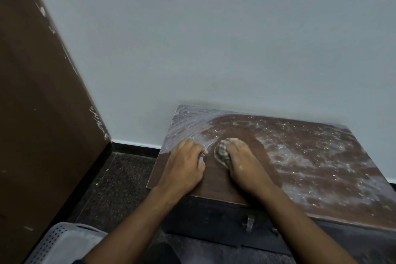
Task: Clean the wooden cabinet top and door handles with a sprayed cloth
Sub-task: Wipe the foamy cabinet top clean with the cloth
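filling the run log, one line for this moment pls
right hand presses cloth on cabinet top | left hand braced beside | right side dusty

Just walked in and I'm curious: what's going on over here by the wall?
A person is wiping the top of a low wooden cabinet that stands against the wall. The right hand presses a small bunched cloth onto the wood, while the left hand rests on the top beside it. The near-left part looks clean and dark; the far and right areas carry whitish, wet-looking streaks and speckles. A metal handle shows on the front below, and a grey perforated basket sits on the floor.
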`<state>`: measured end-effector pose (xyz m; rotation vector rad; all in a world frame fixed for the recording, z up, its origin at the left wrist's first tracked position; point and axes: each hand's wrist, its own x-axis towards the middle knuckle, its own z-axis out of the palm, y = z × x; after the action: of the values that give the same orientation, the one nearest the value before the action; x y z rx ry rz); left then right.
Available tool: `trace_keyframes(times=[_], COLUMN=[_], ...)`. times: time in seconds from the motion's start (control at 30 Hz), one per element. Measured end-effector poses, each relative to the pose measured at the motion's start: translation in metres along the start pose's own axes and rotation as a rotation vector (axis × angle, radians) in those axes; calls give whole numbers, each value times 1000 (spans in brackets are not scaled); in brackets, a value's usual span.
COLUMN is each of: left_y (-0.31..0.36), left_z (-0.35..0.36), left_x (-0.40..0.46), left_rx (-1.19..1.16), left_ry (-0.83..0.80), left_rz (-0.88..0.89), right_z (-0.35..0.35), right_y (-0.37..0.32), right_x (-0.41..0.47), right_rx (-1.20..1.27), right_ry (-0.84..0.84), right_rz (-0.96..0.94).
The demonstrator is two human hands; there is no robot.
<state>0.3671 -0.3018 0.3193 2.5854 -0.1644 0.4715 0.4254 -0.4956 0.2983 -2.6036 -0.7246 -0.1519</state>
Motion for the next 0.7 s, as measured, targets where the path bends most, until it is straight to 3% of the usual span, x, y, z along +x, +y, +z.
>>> trace_keyframes(times=[0.1, 0.27, 0.47, 0.6, 0.7], left_y=[7, 15, 21, 24, 20], left_z=[2, 9, 12, 16, 14], left_x=[4, 6, 3, 3, -1], left_rx=[28, 27, 29, 12, -6], left_ry=[-27, -69, -108, -101, -75], left_rz=[32, 55, 76, 74, 97], right_z=[3, -4, -17, -9, -15], right_y=[-4, -10, 15, -27, -8], right_x=[8, -32, -18, -53, -67], right_rx=[-22, 14, -7, 83, 62], right_ry=[21, -29, 87, 15, -6], right_rz=[71, -71, 197, 1, -6])
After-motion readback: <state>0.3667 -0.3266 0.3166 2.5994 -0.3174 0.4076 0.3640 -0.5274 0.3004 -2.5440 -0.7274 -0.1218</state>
